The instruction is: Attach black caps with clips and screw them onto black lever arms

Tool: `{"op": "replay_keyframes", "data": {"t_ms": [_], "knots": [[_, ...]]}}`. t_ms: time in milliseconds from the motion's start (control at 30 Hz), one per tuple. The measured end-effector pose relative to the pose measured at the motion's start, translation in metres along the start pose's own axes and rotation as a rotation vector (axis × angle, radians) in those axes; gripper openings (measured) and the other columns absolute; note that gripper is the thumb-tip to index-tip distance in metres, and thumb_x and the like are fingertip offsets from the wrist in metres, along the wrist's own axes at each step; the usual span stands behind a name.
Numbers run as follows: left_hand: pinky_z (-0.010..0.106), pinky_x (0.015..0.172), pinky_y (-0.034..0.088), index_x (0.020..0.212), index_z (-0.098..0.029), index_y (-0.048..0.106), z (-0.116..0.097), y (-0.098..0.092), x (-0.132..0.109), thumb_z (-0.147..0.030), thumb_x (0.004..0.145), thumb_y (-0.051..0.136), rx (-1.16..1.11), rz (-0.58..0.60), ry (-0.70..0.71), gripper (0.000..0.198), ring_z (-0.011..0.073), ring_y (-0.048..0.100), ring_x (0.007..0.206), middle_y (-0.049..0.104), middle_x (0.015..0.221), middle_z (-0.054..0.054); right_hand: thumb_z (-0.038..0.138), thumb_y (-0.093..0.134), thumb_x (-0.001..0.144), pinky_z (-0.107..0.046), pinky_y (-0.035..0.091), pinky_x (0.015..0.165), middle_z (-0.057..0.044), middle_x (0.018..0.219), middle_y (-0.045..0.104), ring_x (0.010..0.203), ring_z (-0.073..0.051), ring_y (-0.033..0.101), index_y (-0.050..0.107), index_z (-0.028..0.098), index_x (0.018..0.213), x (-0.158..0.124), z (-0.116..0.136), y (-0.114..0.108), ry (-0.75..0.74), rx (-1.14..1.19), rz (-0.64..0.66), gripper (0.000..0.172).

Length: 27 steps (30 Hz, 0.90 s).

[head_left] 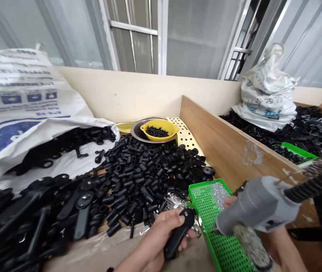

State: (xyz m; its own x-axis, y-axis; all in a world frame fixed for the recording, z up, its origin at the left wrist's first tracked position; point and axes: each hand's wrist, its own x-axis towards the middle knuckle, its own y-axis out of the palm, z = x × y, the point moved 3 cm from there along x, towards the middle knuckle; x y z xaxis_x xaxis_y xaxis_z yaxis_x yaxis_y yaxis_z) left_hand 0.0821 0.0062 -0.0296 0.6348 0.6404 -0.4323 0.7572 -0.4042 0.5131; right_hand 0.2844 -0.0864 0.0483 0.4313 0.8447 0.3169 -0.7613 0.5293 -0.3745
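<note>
My left hand [156, 241] is closed round a long black plastic part [179, 234], holding it over the table's front edge beside a green perforated tray [220, 249]. My right hand [279, 245] grips a grey power screwdriver [258, 206] with a black coiled cable [316, 177]. Its tip hangs just above the tray, close to the black part's upper end. Small silver screws [219, 192] lie in the tray's far end. Most of my right hand's fingers are hidden behind the tool.
A heap of small black cylinders and caps [146, 173] fills the table's middle. Long black handle parts [36, 215] lie at left beside a white sack [22, 109]. A yellow bowl [159, 130] sits at the back. A wooden divider [223, 147] bounds the right side; beyond it stand another sack [265, 94] and a green tray [299, 151].
</note>
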Motion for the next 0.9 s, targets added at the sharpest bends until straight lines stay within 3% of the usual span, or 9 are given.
{"op": "replay_keyframes", "data": {"t_ms": [67,200,267,433,633,900], "knots": [[0.016,0.039,0.036,0.087,-0.01,0.062,0.0,0.002,0.007,-0.039,0.068,0.067,0.022,0.021,-0.016,0.036,0.0077,0.053,0.039,0.072,0.065,0.01,0.044,0.07,0.068,-0.034,0.052,0.079,-0.009,0.1,0.068,0.09,-0.027,0.064,0.066,0.024,0.101,-0.002,0.005,0.019,0.059,0.095,0.097,0.038],[0.018,0.039,0.037,0.082,-0.011,0.062,-0.002,0.005,0.018,-0.044,0.065,0.068,0.082,0.018,-0.031,0.038,0.0084,0.053,0.038,0.071,0.063,0.008,0.05,0.067,0.072,-0.028,0.049,0.052,-0.004,0.073,0.062,0.065,-0.019,0.058,0.059,0.023,0.091,0.019,0.005,0.042,0.168,0.508,0.119,0.034],[0.019,0.039,0.038,0.085,-0.011,0.061,-0.002,0.006,0.025,-0.046,0.062,0.068,0.121,-0.012,-0.047,0.042,0.009,0.053,0.037,0.071,0.062,0.007,0.052,0.071,0.067,-0.028,0.046,0.049,0.001,0.063,0.059,0.057,-0.017,0.054,0.056,0.024,0.09,0.037,0.004,0.048,0.205,0.664,0.078,0.039],[0.02,0.037,0.038,0.081,-0.012,0.059,0.0,0.01,0.039,-0.04,0.056,0.066,0.166,-0.055,-0.081,0.038,0.009,0.05,0.034,0.068,0.055,0.005,0.041,0.083,0.053,-0.027,0.045,0.052,0.001,0.065,0.06,0.059,-0.015,0.056,0.056,0.02,0.091,0.067,0.006,0.06,0.261,0.609,0.017,0.05],[0.018,0.037,0.038,0.082,-0.014,0.057,0.001,0.01,0.041,-0.03,0.062,0.061,0.178,-0.025,-0.093,0.026,0.0082,0.05,0.037,0.069,0.059,0.003,0.035,0.08,0.061,-0.023,0.037,0.039,0.007,0.05,0.055,0.04,-0.011,0.051,0.055,0.02,0.089,0.083,-0.005,0.081,0.181,0.606,-0.012,0.041],[0.017,0.035,0.034,0.083,-0.014,0.06,0.006,0.008,0.045,-0.037,0.056,0.062,0.202,-0.096,-0.136,0.035,0.0088,0.05,0.036,0.067,0.055,0.003,0.033,0.074,0.069,-0.023,0.039,0.042,0.008,0.051,0.055,0.042,-0.011,0.049,0.053,0.023,0.094,0.093,-0.016,0.096,0.052,0.657,-0.02,0.034]]}}
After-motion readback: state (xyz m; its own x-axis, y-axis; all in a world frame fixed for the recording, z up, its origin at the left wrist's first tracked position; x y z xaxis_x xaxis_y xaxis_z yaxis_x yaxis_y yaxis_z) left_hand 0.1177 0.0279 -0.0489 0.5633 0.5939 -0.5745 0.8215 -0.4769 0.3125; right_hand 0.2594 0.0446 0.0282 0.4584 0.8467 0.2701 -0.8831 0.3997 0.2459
